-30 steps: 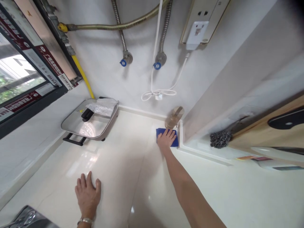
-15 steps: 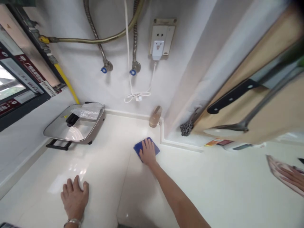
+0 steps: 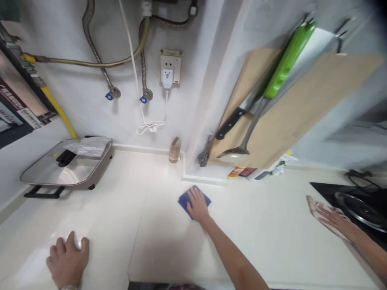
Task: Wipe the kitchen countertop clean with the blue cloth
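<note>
— Thin blue square cloth [image 3: 183,201], lying where?
— Lying flat on the pale glossy bench [image 3: 169,249], a little out from the white skirting strip, pinned under the right hand [image 3: 197,205].
— Gripping it?
— Not gripping, only pressing down, palm flat and fingers spread, nothing clenched.
— And the left hand [image 3: 67,259]?
— Resting open at the near left of the bench, fingers lightly curved, holding nothing, a metal watch band [image 3: 69,287] showing at the wrist.
— Along the wall, beyond the cloth?
— Standing against the skirting, a small tan bottle [image 3: 174,150]. Leaning in the corner just beside it, a dark wire-bristled brush [image 3: 203,159]. Hanging above, a pale wooden chopping board [image 3: 272,121], with a black-handled kitchen knife [image 3: 229,123] and a green-handled steel ladle [image 3: 287,60] over it.
— Off to the left?
— Sitting well apart, a silver rectangular electric pan [image 3: 65,169] under a glass lid, crinkled clear plastic wrap [image 3: 87,147] lying across it.
— And the far right?
— Reaching in over a black gas hob [image 3: 356,205], another person's hand [image 3: 337,219], spread on a pink patterned cloth [image 3: 317,213].
</note>
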`<state>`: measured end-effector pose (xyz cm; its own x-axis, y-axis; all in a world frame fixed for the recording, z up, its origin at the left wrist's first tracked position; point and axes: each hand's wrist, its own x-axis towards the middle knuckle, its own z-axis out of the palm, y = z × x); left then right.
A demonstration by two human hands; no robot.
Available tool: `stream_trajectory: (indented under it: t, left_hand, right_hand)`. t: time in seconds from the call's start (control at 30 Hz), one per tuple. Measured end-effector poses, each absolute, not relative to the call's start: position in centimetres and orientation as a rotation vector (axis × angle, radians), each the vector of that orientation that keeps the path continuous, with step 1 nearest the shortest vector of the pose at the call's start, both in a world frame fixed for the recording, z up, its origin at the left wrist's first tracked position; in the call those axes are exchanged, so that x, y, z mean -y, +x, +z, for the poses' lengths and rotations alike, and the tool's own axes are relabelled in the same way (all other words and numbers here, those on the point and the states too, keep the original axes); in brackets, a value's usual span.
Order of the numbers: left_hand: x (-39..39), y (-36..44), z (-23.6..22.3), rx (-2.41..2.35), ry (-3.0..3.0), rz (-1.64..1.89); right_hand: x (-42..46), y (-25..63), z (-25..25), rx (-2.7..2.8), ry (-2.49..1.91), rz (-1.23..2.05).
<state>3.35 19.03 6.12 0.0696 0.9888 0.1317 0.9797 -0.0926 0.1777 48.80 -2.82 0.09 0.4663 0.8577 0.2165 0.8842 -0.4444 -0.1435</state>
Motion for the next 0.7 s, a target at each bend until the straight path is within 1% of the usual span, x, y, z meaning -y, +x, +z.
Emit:
stream_trajectory:
  t: [0.27,0.5,0.6,0.7]
  left_hand:
    - [-19.5,2.5,5.5,-2.035,2.282,0.347]
    - [-19.0,2.3,5.6,-2.049,2.352,0.372]
    - [-19.1,2.0,5.4,-2.029,2.378,0.379]
    - [-19.4,1.8,5.1,-1.943,2.292,0.389]
  right_hand:
    - [11.4,54.1,-0.8,1.187,-2.709,-0.283]
    - [18.8,55.6,-2.0,0.821,-2.906,-0.3]
    - [20.3,55.4,-2.5,0.715,-2.93,-0.3]
    - [20.0,54.2,-2.7,0.584,-2.93,-0.349]
